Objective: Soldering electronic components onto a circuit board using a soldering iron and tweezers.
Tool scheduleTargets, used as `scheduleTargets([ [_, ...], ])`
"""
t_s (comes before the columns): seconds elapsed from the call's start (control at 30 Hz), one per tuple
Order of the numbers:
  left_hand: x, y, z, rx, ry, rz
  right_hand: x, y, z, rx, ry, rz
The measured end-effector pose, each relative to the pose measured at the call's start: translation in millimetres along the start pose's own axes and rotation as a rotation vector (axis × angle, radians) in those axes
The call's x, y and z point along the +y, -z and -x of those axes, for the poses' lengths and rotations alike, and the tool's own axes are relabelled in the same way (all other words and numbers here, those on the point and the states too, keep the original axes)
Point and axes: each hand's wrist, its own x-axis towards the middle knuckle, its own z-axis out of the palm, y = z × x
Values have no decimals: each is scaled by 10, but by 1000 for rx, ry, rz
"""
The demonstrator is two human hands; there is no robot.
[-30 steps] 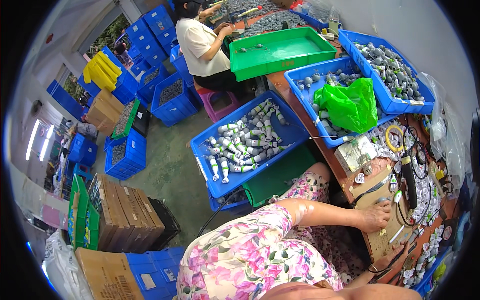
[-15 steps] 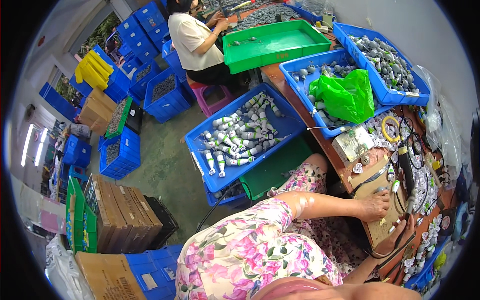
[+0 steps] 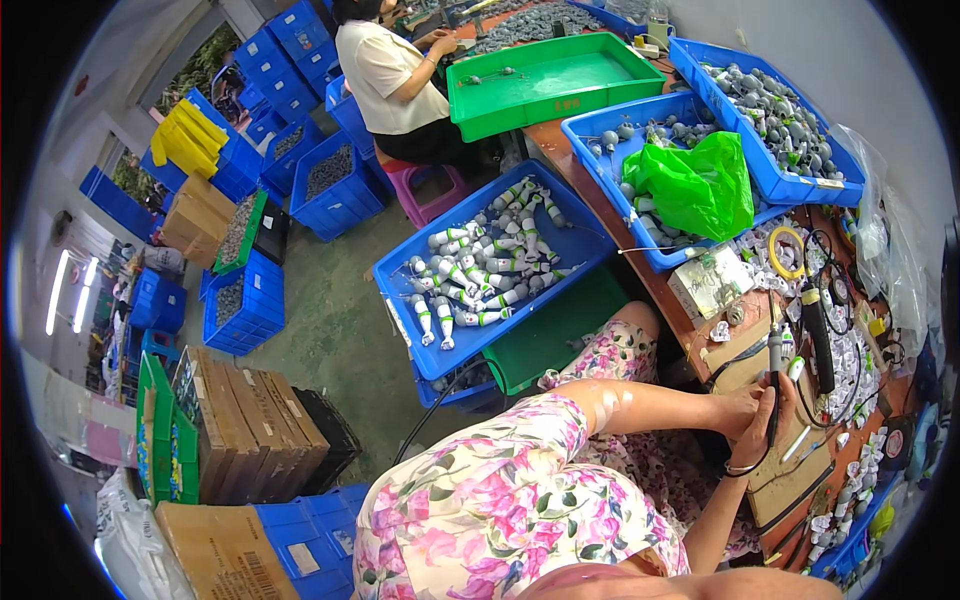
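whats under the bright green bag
The green bag lies in a blue tray, with grey parts showing beside its edges. Whatever is directly beneath the bag is covered, so I can't tell.

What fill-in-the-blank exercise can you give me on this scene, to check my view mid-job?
The person's ____ holds the slim tool.
The pale patches are on the person's ____ arm.
The crumpled plastic bag in the blue tray is coloured ____.
The ring on the bench is coloured ____.

Missing words: right hand; left; green; yellow.
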Motion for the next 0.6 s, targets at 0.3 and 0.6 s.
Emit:
scheduleTargets([
  [0.3,-211,-252,31,105,22,-17,-10,-26,-11,-1,9,6],
  [0.6,-531,-567,102,-80,513,1063,-14,0,-27,-37,10,-25],
])
